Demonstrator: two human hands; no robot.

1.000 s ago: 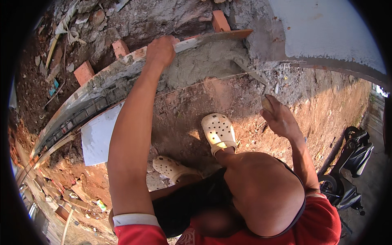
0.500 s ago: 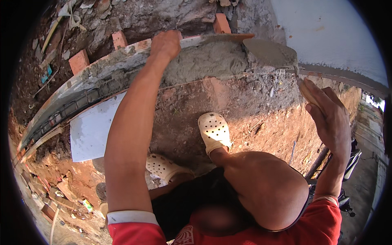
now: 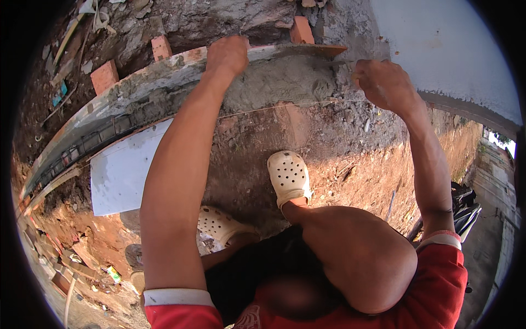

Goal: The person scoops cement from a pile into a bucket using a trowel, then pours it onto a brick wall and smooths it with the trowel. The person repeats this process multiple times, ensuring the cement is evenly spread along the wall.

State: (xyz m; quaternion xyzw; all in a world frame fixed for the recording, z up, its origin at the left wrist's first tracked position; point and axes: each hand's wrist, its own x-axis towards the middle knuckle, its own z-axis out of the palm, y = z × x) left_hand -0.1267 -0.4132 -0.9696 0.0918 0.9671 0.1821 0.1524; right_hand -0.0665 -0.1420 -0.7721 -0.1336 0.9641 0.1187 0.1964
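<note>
My left hand (image 3: 224, 57) is closed on the upper edge of a long, mortar-smeared board (image 3: 137, 79) standing along a trench. Beside it, wet grey mortar (image 3: 279, 82) lies between the board and a thin string (image 3: 307, 102). My right hand (image 3: 386, 85) is closed on a trowel's handle at the mortar's right end, near the pale rendered wall (image 3: 438, 49); the trowel's blade (image 3: 342, 64) is mostly hidden behind that hand. Bricks (image 3: 301, 30) stand behind the board. Left of the mortar, a steel bar cage (image 3: 93, 140) shows in the trench.
A white sheet (image 3: 123, 170) lies below the trench at left. My clogged feet (image 3: 287, 174) are on bare soil below the mortar. Rubble and wood scraps (image 3: 71, 257) lie at lower left. A dark motorbike (image 3: 466, 214) stands at the right, partly hidden by my arm.
My right hand has risen and swung with the trowel, first out to the right, then back left to the mortar. My left hand has moved slightly up and right along the board.
</note>
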